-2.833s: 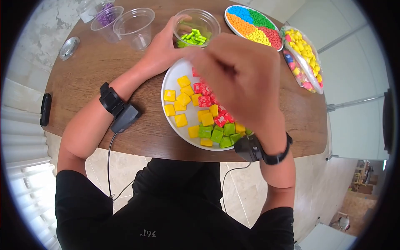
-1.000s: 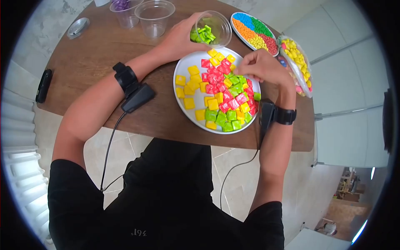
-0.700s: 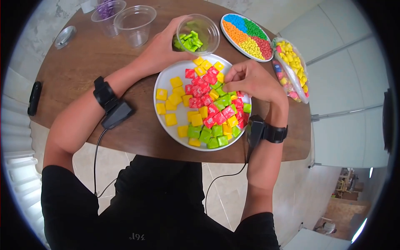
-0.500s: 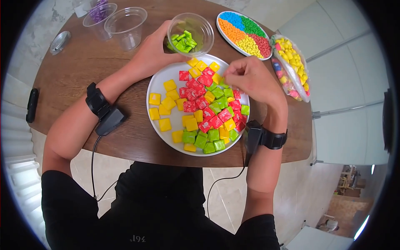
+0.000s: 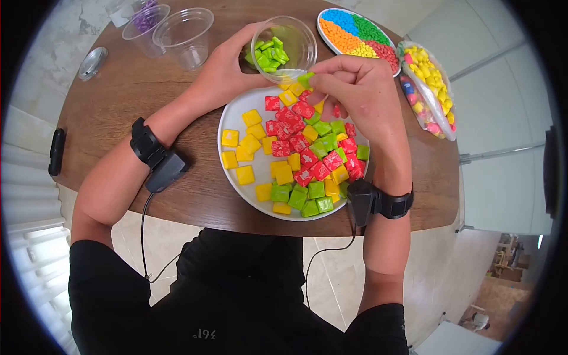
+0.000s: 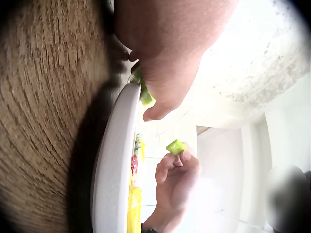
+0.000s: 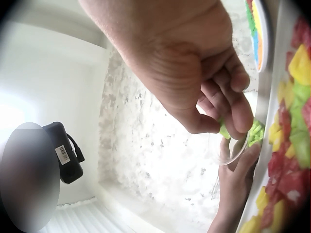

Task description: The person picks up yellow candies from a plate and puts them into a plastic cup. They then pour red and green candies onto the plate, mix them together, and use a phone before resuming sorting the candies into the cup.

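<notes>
The left hand grips a clear plastic cup, tilted at the plate's far edge, with several green wrapped squares inside. Between thumb and fingertips, the right hand pinches one green square just beside the cup's rim. That green square also shows in the left wrist view, held up by the right hand. Below both hands lies a white round plate bearing yellow squares, red squares and green squares. In the right wrist view the fingers partly cover the pinched square.
Two clear cups stand at the back left, an empty one and one with purple pieces. A round lid lies left of them. A plate of coloured pieces and a bag of yellow pieces are at the back right.
The right hand has lifted a green square from among the pieces on the plate and moved it up and left to the cup. The left hand still grips the cup.
</notes>
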Tool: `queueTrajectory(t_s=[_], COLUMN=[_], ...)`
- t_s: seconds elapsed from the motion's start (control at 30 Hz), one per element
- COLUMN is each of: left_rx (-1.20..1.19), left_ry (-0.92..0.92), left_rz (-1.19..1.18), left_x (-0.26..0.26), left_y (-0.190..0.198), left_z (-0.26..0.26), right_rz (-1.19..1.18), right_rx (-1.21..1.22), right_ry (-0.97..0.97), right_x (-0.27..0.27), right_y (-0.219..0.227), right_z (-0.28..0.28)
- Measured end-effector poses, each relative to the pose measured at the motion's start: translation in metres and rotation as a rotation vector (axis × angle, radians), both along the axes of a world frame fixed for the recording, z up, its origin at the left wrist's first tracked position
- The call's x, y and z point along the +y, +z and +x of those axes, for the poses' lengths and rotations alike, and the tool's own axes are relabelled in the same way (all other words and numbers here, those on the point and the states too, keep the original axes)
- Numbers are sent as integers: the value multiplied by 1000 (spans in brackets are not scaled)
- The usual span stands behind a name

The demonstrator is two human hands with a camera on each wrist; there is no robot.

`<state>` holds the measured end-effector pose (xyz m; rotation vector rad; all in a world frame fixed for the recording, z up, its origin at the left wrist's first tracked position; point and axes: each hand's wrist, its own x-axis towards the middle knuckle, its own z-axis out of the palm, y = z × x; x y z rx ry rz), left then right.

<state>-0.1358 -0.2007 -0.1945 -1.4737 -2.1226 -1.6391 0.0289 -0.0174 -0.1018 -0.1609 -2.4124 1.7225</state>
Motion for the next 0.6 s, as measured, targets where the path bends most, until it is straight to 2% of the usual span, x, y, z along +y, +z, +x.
queueTrajectory(t_s=[0.07,0.13,0.17,0.27,0.33,0.4,0.47,0.5,0.57,0.6], left_rx=[-7,-16,-11,0,3,-42,-54,-61,-42,-22], left_ry=[-3,-13,-5,21,41,19,13,8,16,22], left_rz=[-8,-16,-25,-42,-54,-103,-88,-70,-86,-105], left_x=[-1,-1,-1,-1,-3,-4,-3,-3,-4,-4], left_y=[0,1,1,-1,-3,4,1,0,0,1], left_z=[0,0,0,-1,1,2,-1,-2,-2,-2], right_rz=[-15,-221,-223,-106,67,151,358,361,539,539], right_rx=[37,198,197,216,-24,-56,-151,-151,-292,-291], right_ry=[-5,-100,-102,-84,-7,-10,28,28,82,83], right_x=[-8,-16,-15,-4,11,18,22,24,25,25], right_y=[-2,-8,-8,-6,-4,-12,-13,-11,-7,-7], right_z=[-4,-9,-9,-5,-1,0,3,4,7,7])
